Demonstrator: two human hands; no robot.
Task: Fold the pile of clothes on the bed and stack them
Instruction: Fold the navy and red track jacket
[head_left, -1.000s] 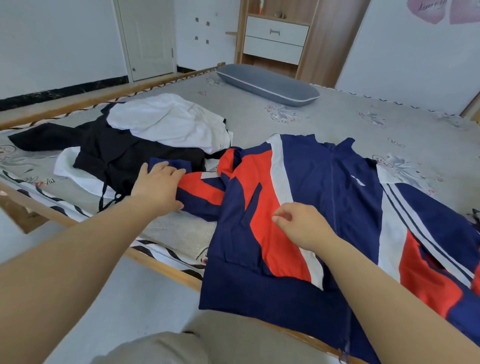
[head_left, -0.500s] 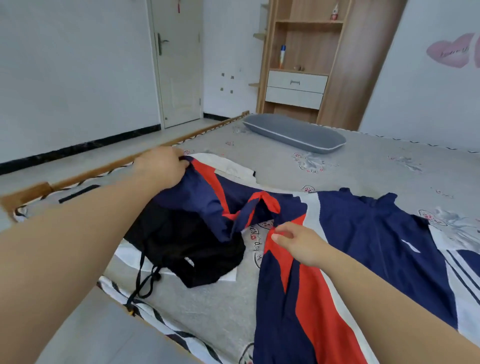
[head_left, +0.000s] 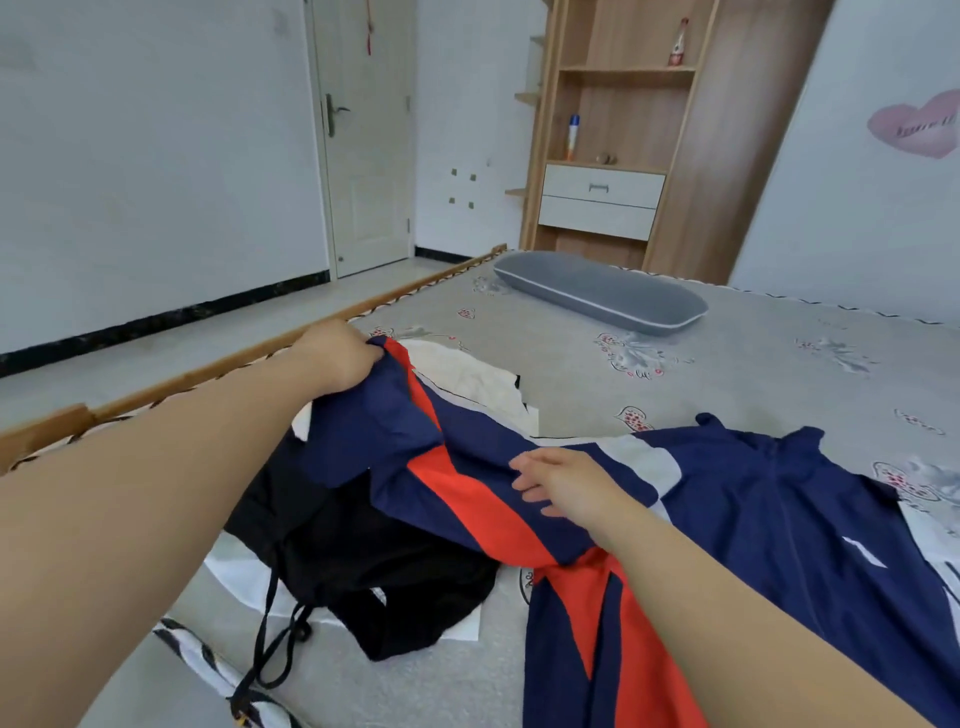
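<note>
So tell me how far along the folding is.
Nothing looks folded or stacked. In hand: the left hand grips a sleeve of the navy and red jacket, stretched out; the right hand rests open on it. Left: the jacket, the black garment and the white garment, still heaped.

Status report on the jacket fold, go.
Left hand grips the jacket sleeve end, lifted. Right hand rests open on the sleeve. Black garment and white garment lie underneath, unfolded.

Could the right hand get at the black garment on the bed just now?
Probably yes: the right hand rests with loose fingers on the jacket, and the black garment lies uncovered just beyond, though the stretched sleeve crosses above it.
</note>
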